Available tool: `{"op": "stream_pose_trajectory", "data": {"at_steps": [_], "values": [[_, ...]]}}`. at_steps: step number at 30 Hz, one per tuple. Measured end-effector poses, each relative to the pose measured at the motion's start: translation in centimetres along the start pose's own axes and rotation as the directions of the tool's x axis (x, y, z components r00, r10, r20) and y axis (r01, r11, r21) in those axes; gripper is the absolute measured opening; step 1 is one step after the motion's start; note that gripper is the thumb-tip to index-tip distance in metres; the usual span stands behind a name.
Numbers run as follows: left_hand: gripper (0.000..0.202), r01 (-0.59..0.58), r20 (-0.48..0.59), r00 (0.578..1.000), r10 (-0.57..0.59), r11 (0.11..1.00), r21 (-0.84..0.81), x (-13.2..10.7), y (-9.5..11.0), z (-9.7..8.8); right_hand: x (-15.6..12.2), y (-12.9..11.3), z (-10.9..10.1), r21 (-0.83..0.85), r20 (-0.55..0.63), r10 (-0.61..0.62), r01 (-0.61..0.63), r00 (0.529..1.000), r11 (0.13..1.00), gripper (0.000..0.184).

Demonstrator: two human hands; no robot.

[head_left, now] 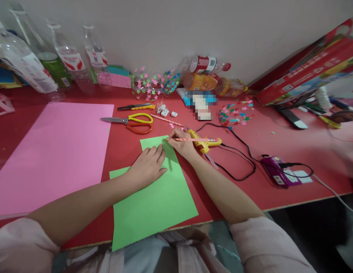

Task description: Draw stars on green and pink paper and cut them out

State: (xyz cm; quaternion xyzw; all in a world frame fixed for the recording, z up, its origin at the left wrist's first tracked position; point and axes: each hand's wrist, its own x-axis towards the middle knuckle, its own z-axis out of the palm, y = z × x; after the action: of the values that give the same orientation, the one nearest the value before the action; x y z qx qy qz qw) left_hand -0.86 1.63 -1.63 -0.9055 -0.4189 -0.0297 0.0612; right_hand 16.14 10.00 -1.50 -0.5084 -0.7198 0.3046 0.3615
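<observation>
– Listing by size: what carries the work?
– Red table. On it, at my left, a large pink sheet, flat.
– Next down?
– Green sheet, directly before me. Outline stepped at upper left; near edge overhangs the table.
– Hands?
– My left hand: palm down on the green sheet, thumb apart, grasping nothing. My right hand: a narrow pinch, at the sheet's far end.
– Smaller objects?
– Scissors, one yellow handle, one orange, beyond the green sheet. Yellow glue gun, just right of my right hand, black cord attached.
– And in the pinch?
– A pencil, gripped near its tip. Whether the tip touches the green sheet, I cannot tell.
– Smallest?
– Pink stars, loose, just beyond my right hand.
</observation>
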Motion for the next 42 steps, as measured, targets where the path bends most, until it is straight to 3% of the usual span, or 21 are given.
{"op": "stream_pose_trajectory", "data": {"at_steps": [20,27,30,37,39,42], "values": [[0.055,0.002,0.002,1.0,-0.002,1.0,-0.021,0.0,0.0,0.0,-0.1,-0.3,0.1,0.022,0.074,-0.025,0.023,0.997,0.999,0.008],[0.053,0.011,0.021,1.0,-0.01,1.0,-0.017,0.0,0.0,-0.2,0.6,-0.1,-0.3,0.262,-0.064,0.172,-0.15,0.983,0.953,0.019],[0.05,0.004,0.027,1.0,-0.004,1.0,0.007,-0.2,0.2,-0.4,0.9,0.1,-0.2,0.303,-0.065,0.183,-0.156,0.981,0.94,0.025],[0.044,-0.009,-0.011,1.0,0.008,1.0,-0.019,-1.4,1.1,-1.3,0.5,-0.5,-0.5,0.25,-0.049,0.109,-0.093,0.993,0.964,0.009],[0.047,-0.039,-0.018,0.999,0.039,0.998,-0.046,-2.0,1.1,-1.1,0.1,-1.1,-0.6,0.231,-0.016,0.056,-0.051,0.998,0.972,0.006],[0.058,-0.118,-0.027,0.993,0.116,0.987,-0.105,-2.7,0.6,-0.3,-0.7,-2.2,-0.1,0.291,0.13,0.034,-0.071,0.991,0.954,0.011]]}}
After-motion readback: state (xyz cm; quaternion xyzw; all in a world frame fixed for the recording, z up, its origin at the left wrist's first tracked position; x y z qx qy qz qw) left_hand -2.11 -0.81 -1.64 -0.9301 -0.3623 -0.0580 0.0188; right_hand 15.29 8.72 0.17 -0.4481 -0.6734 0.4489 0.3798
